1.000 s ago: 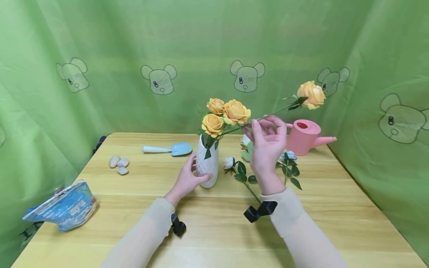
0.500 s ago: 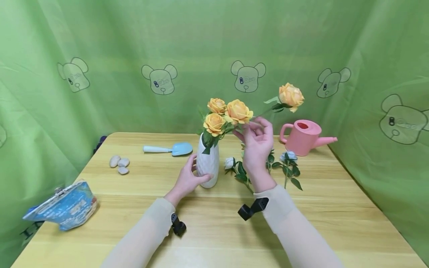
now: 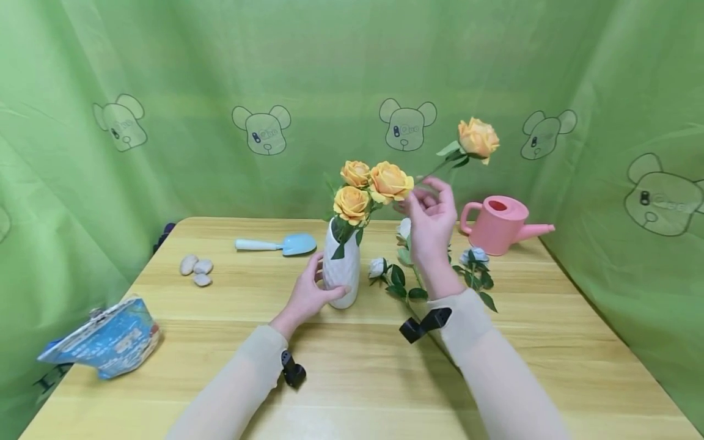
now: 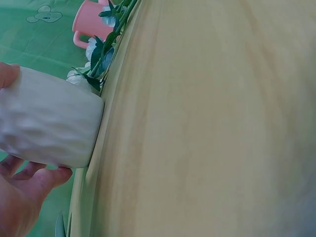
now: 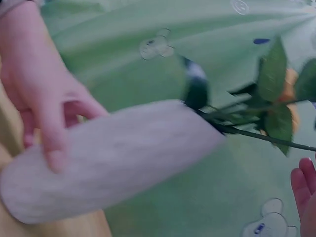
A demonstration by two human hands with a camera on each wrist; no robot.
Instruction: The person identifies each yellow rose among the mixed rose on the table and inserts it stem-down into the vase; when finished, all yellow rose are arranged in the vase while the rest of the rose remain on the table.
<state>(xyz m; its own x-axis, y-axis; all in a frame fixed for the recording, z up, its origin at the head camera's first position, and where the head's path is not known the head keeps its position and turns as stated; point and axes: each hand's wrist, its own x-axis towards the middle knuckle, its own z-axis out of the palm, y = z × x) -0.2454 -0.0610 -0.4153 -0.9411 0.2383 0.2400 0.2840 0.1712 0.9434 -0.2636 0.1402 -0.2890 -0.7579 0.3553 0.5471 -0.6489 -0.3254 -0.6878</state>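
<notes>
My left hand (image 3: 308, 294) grips the lower part of a white textured vase (image 3: 345, 269), its thumb in front. The vase stands upright on the table, holding several yellow-orange roses (image 3: 390, 182). At the right of this bunch, my right hand (image 3: 434, 232) pinches the stem of a peach rose (image 3: 478, 139), whose bloom tilts up to the right. The right wrist view shows a green stem (image 5: 271, 140) running from the vase mouth toward the right edge, with the right fingertips (image 5: 302, 185) below it. The stem's lower end is hidden.
White roses (image 3: 377, 267) and a pale blue rose (image 3: 475, 255) lie on the table right of the vase. Behind them stands a pink watering can (image 3: 497, 226). To the left are a blue trowel (image 3: 297, 244), grey stones (image 3: 202, 266) and a blue bag (image 3: 123, 342).
My right hand has moved left with the peach rose, then slightly up. The bloom now stands higher and nearer the vase. My left hand and the vase have stayed put.
</notes>
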